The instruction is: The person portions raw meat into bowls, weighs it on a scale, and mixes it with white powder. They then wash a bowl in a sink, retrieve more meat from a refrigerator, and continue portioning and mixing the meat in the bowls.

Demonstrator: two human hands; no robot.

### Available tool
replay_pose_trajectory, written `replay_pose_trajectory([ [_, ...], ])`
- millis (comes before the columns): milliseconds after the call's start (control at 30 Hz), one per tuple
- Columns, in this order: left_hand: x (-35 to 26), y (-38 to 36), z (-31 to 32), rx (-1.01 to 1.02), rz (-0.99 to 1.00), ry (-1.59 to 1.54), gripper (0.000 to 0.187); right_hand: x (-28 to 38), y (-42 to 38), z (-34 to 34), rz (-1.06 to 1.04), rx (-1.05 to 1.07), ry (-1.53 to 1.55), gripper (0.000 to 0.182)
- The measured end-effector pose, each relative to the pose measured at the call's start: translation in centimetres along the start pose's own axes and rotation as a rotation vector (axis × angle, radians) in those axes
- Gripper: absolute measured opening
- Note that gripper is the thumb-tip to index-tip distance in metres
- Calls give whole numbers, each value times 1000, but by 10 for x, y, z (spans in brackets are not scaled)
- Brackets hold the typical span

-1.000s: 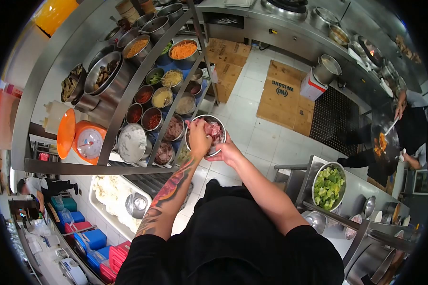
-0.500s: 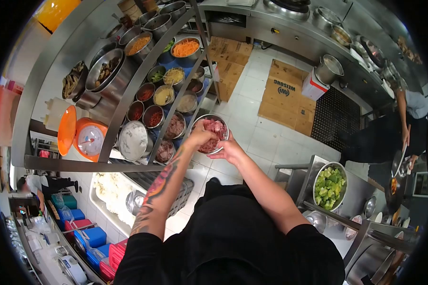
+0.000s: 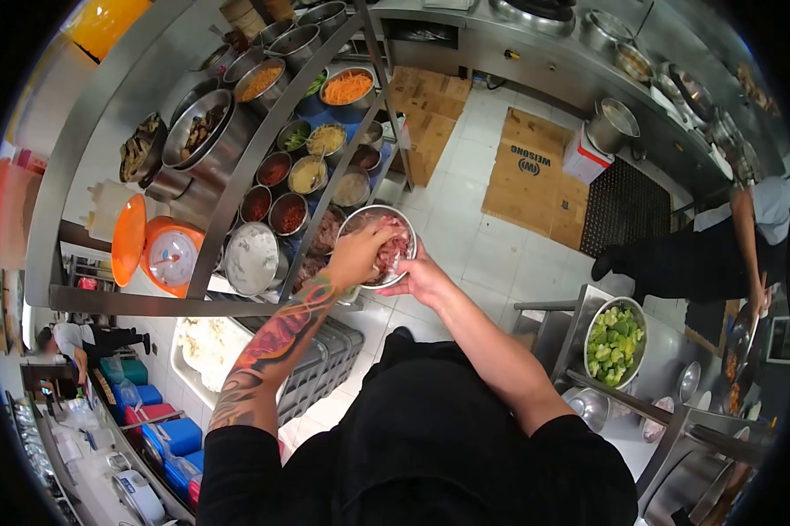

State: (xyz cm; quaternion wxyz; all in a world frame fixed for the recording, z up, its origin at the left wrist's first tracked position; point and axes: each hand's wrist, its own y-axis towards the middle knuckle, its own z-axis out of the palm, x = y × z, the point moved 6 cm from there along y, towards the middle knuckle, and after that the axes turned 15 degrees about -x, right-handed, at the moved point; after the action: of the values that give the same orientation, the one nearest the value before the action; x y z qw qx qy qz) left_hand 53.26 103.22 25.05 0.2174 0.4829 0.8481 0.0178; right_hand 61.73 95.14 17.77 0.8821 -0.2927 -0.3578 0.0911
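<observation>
A round metal bowl of sliced raw meat is held in front of me, beside the shelf rack. My right hand is closed on the bowl's right side, thumb near the rim and fingers below. Over the left rim reaches my left hand, its fingers curled into the meat; their tips are partly hidden. Just left of the bowl, more raw meat sits in containers on the rack.
Metal pots of shredded carrot, red sauces and white paste fill the rack. Chopped greens stand in a bowl at right. Cardboard lies on the floor. Another person works at far right.
The bowl has shifted slightly left and tilted. My left hand has moved left and up across the meat. The person at right has moved an arm and the pan.
</observation>
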Motion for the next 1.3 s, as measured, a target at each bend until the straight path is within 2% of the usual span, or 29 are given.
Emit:
replay_pose_trajectory([
  [33, 11, -5, 8, -62, -63, 34, 74, -6, -1, 3, 2, -2, 4, 94],
  [67, 17, -8, 15, -140, -34, 89, 59, -11, -2, 5, -5, -25, 3, 97],
  [100, 15, -8, 18, -140, -34, 88, 59, -13, -3, 5, -14, -46, 1, 100],
  [167, 25, -12, 33, 40, -256, 252, 50, -25, 5, -2, 43, -58, -11, 103],
  [200, 34, -17, 43, -39, -346, 241, 45, -29, 7, -6, 45, -61, -32, 103],
  [233, 44, -22, 63, -39, -349, 237, 45, -30, 9, -10, 45, -65, -53, 103],
  [300, 65, -31, 77, -282, -591, -117, 43, -26, 15, -20, 31, -100, -90, 103],
  [333, 69, -30, 83, -230, -602, -304, 52, -25, 18, -25, 19, -132, -126, 103],
  [367, 75, -32, 82, -229, -608, -305, 52, -24, 19, -28, 25, -132, -128, 103],
  [433, 65, -24, 63, -191, -395, -199, 64, -17, 17, -25, 87, -90, -93, 101],
  [467, 44, -20, 32, -112, -405, -275, 75, -17, 18, -23, 116, -81, -98, 99],
  [500, 31, -17, 13, -112, -404, -275, 75, -14, 17, -22, 115, -81, -98, 99],
  [567, 1, -15, -12, -134, -114, -212, 75, -8, 13, -9, 72, 20, -73, 96],
  [600, -2, -20, -5, -53, -117, -150, 72, -10, 11, -3, 63, 15, -72, 94],
  [700, 12, -22, 7, -121, -17, 3, 65, -9, 4, 5, 40, 13, -70, 94],
  [733, 11, -19, 5, -179, 14, 43, 50, -15, 5, 4, 89, -2, -56, 95],
  [767, 9, -18, 8, -181, 10, 44, 50, -19, 4, 4, 91, 0, -60, 95],
  [833, 20, -19, 32, 81, -171, 182, 38, -31, 3, 2, 115, -50, -106, 95],
  [900, 27, -25, 54, 53, -217, 178, 34, -40, 13, -8, 97, -62, -118, 97],
  [967, 47, -34, 72, -143, -475, 28, 31, -43, 22, -20, 63, -53, -152, 98],
  [1000, 73, -44, 100, -234, -471, -134, 43, -38, 23, -26, 59, -59, -148, 98],
  [1033, 69, -41, 85, -228, -468, -138, 43, -34, 23, -32, 100, -58, -134, 99],
  [1100, 49, -32, 53, -113, -333, -269, 61, -30, 23, -37, 148, -57, -123, 99],
  [1133, 33, -31, 35, -123, -243, -307, 73, -27, 20, -32, 175, -5, -102, 99],
  [1167, 20, -29, 18, -128, -247, -307, 73, -23, 17, -26, 200, 48, -84, 100],
  [1233, -4, -25, 0, -5, -110, -3, 69, -17, 10, -9, 163, 61, -67, 100],
  [1300, 12, -34, 12, -69, -74, 27, 63, -16, 4, 1, 147, 7, -91, 101],
])
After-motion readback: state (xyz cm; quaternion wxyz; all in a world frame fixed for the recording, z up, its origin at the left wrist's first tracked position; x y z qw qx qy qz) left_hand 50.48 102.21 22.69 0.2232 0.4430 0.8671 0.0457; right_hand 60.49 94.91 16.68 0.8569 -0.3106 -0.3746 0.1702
